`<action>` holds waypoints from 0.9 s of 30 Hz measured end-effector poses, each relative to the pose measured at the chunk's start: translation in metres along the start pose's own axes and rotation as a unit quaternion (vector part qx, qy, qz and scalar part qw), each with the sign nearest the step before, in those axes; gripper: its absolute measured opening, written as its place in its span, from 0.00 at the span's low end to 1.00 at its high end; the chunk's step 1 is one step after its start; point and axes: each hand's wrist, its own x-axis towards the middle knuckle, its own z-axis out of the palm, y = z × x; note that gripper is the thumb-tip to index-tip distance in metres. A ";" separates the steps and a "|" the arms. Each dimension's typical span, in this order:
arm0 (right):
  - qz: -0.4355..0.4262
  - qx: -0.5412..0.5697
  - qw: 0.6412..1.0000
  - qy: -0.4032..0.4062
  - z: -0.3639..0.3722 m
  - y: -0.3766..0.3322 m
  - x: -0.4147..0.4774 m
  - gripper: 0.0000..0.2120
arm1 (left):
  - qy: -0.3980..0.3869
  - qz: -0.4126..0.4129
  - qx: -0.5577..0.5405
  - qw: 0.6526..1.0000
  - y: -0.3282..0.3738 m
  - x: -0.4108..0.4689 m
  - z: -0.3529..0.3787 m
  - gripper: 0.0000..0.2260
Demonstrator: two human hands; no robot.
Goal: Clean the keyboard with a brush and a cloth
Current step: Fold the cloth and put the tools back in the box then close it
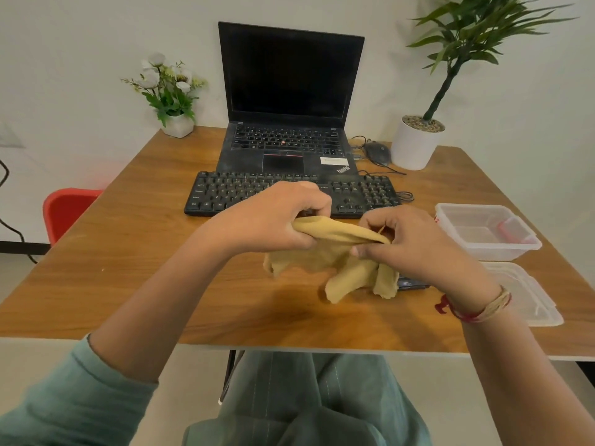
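Both hands hold a yellow cloth (325, 252) above the wooden table, in front of the black keyboard (363, 196). My left hand (273, 217) grips the cloth's left end with curled fingers. My right hand (409, 243) pinches the right end, and the loose folds hang down to the tabletop. A dark object (413, 283), perhaps the brush, lies under my right hand, mostly hidden by the cloth. My left hand covers part of the keyboard's middle.
An open black laptop (289, 91) stands behind the keyboard, with a mouse (378, 152) and cables to its right. A clear plastic box (483, 231) and its lid (528, 294) sit at the right. Potted plants (417, 143) (174, 91) stand at both back corners. A red chair (69, 209) is at the left.
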 end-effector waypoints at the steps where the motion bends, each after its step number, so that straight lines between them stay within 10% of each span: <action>1: -0.002 -0.033 0.998 0.051 0.002 -0.002 0.000 0.07 | 0.010 -0.002 0.003 1.000 0.003 -0.002 0.000 0.13; 9: 0.019 -0.016 0.951 0.309 0.020 -0.009 0.006 0.08 | 0.199 0.054 0.007 0.978 0.037 -0.023 0.061 0.10; 18: 0.017 0.267 0.944 0.195 0.028 0.002 0.010 0.09 | 0.137 -0.007 -0.209 0.968 0.015 -0.026 0.082 0.11; 27: 0.114 0.634 0.763 0.058 0.025 -0.006 0.005 0.16 | 0.290 -0.090 -0.347 0.887 0.001 -0.029 0.079 0.16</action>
